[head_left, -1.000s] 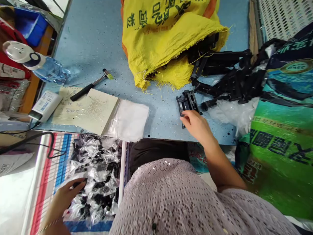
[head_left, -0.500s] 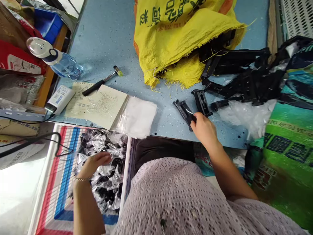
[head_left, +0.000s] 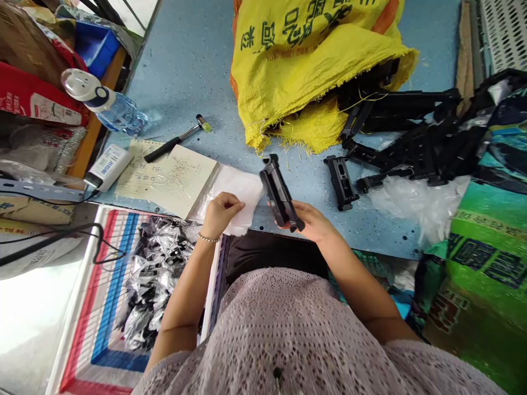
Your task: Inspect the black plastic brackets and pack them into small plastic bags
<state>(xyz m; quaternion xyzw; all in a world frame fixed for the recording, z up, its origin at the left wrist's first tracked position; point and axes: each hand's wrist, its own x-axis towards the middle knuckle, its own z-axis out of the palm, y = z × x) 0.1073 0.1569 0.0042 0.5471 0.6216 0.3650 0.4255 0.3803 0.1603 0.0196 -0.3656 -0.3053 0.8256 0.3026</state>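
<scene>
My right hand is wrapped round the lower end of a black plastic part, which is lifted near the table's front edge. My left hand is at the stack of clear plastic bags, thumb and forefinger pressed together; whether a bag is between them is too small to tell. A second black part lies on the blue table to the right. Beside the bags is a notepad with small bits on it.
A yellow sack spills black parts at the right. A small hammer, a white device and a water bottle stand or lie at the left. Below is a crate with bagged parts.
My right hand has picked the black part up off the table and moved it left. My left hand has gone from above the crate up to the plastic bags.
</scene>
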